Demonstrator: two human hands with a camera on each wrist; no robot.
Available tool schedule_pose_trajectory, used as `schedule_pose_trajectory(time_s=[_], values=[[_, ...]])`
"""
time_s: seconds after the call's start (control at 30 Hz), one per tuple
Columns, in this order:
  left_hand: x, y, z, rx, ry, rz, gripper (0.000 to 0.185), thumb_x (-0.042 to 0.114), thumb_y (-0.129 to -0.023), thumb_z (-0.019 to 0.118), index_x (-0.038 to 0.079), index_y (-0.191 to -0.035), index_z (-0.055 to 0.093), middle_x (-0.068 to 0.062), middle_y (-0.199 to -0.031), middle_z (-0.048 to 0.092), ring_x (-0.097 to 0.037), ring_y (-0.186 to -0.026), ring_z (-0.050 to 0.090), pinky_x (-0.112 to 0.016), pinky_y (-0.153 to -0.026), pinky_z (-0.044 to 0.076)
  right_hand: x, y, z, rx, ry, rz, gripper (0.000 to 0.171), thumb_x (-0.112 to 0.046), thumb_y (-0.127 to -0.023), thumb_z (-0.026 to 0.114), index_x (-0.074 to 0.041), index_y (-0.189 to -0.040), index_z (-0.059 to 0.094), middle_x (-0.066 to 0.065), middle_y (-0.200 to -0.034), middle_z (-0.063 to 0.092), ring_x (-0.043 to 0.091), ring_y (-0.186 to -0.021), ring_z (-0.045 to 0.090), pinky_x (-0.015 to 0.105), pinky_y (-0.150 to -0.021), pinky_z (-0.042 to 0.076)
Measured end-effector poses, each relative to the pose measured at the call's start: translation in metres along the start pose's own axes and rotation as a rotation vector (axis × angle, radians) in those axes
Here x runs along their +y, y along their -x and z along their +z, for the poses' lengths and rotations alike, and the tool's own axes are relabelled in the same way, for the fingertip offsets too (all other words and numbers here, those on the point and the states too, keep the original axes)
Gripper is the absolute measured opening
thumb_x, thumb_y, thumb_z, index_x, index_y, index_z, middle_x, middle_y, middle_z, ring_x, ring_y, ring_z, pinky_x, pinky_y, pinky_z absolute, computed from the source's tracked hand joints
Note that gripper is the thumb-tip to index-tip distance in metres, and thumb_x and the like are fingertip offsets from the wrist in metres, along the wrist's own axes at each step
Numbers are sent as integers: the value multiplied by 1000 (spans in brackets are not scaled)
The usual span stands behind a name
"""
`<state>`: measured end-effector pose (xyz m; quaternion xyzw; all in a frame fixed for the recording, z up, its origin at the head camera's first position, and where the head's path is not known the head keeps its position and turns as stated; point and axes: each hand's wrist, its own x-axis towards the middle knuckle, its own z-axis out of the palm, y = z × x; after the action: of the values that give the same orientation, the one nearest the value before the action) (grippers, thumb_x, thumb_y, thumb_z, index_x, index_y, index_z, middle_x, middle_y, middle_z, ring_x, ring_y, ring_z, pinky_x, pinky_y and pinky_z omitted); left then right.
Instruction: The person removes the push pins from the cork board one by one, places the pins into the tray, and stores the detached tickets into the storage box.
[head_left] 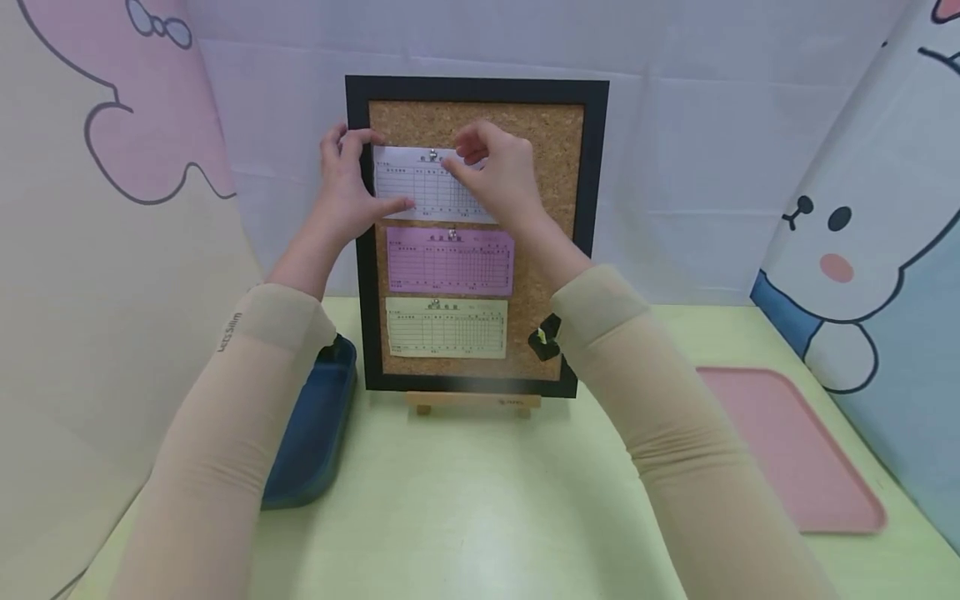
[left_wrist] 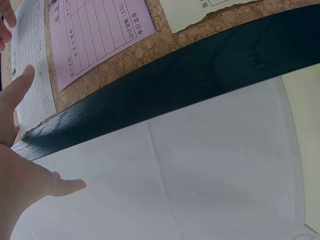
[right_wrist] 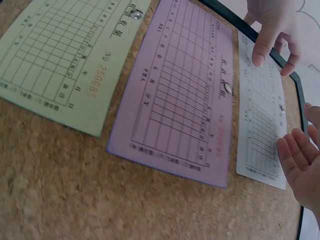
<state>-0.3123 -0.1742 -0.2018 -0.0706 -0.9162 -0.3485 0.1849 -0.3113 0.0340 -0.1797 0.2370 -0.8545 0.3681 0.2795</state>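
Upper cork board (head_left: 555, 167): white slip (head_left: 435, 187) in top row, pinned

White slip lies at the upper left of the cork board, between the two hands, a metal pin (head_left: 432, 155) near the middle of its top edge. Purple slip (head_left: 450, 265) and green slip (head_left: 447, 329) follow below it on the same board, each pinned at its top.

Left hand (head_left: 348, 179) stands at the board's left edge, forearm rising from below; thumb lies across the front of the white slip, other fingers up by the black frame (head_left: 592, 167). Right hand (head_left: 506, 171) reaches up over the board from lower right, covering the slip's right end, its fingertips just beside the pin.

Left grip: spread, thumb well apart from the fingers; thumb pressure on the paper cannot be told. Right grip: parted, fingers loosely bent; contact with the slip uncertain.

Counter (head_left: 465, 500) carries the board on a wooden stand (head_left: 472, 400); blue tray (head_left: 330, 425) to the board's left, pink tray (head_left: 795, 450) to its right.
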Motion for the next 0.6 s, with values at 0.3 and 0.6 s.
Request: schedule_pose_trajectory(time_s=[0.3,0.6], values=[[2,-3,0,6,15,10,79,33,-74,80,23,-136,33,0,-154,-2,-17,-144,3,-31,-114,17,3,-5,15,35,40,14,26,-25,-86,69,-8,-105,64,2,-95,66,9,-84,58,15,-77,44],[3,-3,0,-2,10,6,76,34,-74,80,22,-133,35,-2,-152,4,-19,-141,10,-34,-113,21,1,-2,25,89,222,106,25,-37,-88,64,-18,-105,66,-4,-99,62,9,-91,52,24,-74,43]])
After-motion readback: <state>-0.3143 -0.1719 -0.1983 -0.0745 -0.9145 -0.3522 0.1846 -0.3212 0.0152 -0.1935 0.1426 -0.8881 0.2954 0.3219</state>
